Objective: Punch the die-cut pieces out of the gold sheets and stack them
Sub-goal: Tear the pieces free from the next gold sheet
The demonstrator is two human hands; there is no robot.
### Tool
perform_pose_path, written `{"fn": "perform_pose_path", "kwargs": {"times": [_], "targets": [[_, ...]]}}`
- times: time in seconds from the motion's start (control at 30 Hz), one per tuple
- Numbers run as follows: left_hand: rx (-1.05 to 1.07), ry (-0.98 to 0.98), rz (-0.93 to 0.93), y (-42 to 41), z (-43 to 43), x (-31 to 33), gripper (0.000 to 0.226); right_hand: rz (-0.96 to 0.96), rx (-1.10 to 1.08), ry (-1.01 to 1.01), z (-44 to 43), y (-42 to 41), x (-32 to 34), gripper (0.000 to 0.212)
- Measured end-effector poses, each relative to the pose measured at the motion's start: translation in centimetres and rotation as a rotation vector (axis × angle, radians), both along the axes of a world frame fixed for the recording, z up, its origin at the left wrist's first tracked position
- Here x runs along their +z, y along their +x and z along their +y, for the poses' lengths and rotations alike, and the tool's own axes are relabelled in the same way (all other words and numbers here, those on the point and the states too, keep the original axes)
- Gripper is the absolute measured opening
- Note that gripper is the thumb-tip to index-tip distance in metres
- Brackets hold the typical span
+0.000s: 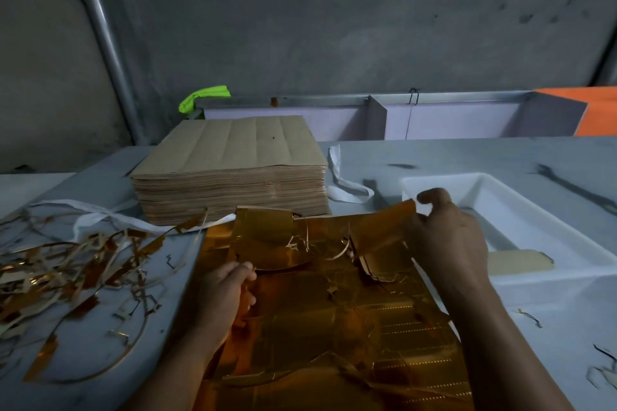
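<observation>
Judged part-done: the crinkled gold foil sheet (pixel 334 310) lies on the grey table (pixel 434 157), left hand (pixel 227 290) gripping its left portion, right hand (pixel 447 237) pinching a raised gold flap (pixel 384 222) at its far edge; tangled gold scrap strips (pixel 66 267) lie left, and the tall stack of brown-backed sheets (pixel 230 170) apparently awaits.

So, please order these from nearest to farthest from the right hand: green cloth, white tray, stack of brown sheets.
1. White tray, just right of the right hand.
2. Stack of brown sheets, ahead, left.
3. Green cloth, far back left.
</observation>
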State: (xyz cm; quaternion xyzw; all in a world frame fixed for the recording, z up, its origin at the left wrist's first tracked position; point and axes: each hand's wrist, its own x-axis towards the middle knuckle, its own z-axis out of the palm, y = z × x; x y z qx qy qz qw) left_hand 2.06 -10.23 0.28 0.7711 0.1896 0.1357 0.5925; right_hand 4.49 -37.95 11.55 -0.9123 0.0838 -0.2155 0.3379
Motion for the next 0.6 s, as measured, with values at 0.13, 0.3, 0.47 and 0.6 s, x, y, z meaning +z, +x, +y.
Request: {"fn": "perform_pose_path", "kwargs": {"times": [0.13, 0.3, 0.47, 0.6], "targets": [[0.001, 0.007, 0.009, 0.1, 0.1, 0.0, 0.025, -0.048, -0.009, 0.208, -1.0, 1.0, -1.2, 0.032], [0.003, 0.021, 0.012, 0.0, 0.0, 0.0, 0.025, 0.005, -0.094, 0.495, -1.0, 1.8, -4.1, 0.041], [0.007, 0.030, 0.025, 0.2, -0.1, -0.1, 0.025, 0.078, -0.135, 0.515, -1.1, 2.7, -6.7, 0.043], [0.013, 0.030, 0.032, 0.2, 0.0, -0.2, 0.025, 0.221, 0.005, 0.405, 0.1, 3.1, -8.2, 0.045]]}}
